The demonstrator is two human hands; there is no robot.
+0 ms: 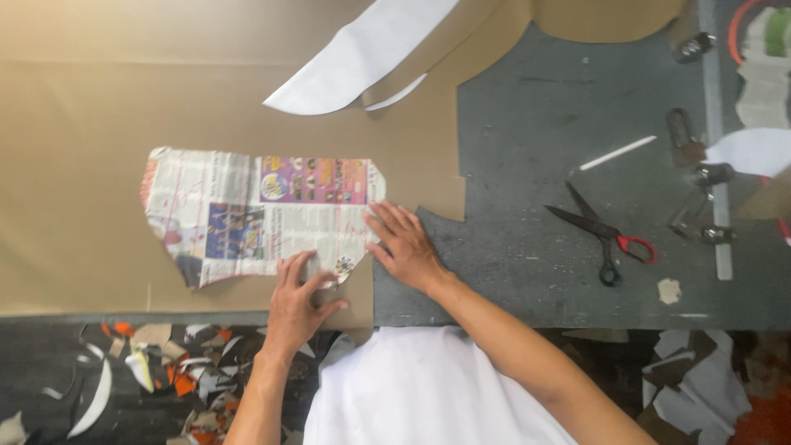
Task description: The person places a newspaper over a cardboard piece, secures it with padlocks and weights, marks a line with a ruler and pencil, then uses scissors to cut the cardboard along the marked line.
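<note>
**A:** Where are your hands just now?

**B:** Your left hand (295, 303) lies flat at lower centre of the frame, fingers spread, pressing the bottom edge of the newspaper pattern (255, 214). Your right hand (406, 243) sits just beside it, a little higher, palm down and fingers fanned, its fingertips on the pattern's right-hand corner. Neither hand pinches anything.

**A:** And the pattern itself?

**B:** It's a ragged-edged piece of printed newsprint, left of centre, with a pink-and-purple block along its upper right and a blue picture lower down (the rest is grey columns). It lies flat on the tan sheet (99, 132), a smooth matte material filling the left half of the frame, with a stepped cut edge near your right hand.

**A:** What's further out?

**B:** Right of you, the dark grey tabletop (527, 124), scuffed and speckled. On it lie black scissors (606, 235) with one red handle loop, well apart from your hands, and a thin white stick (618, 153) above them. At top centre, a curved white paper piece (354, 58) rests on the tan sheet. Lower left, a heap of orange, white and brown offcuts (165, 367) on the floor.
</note>
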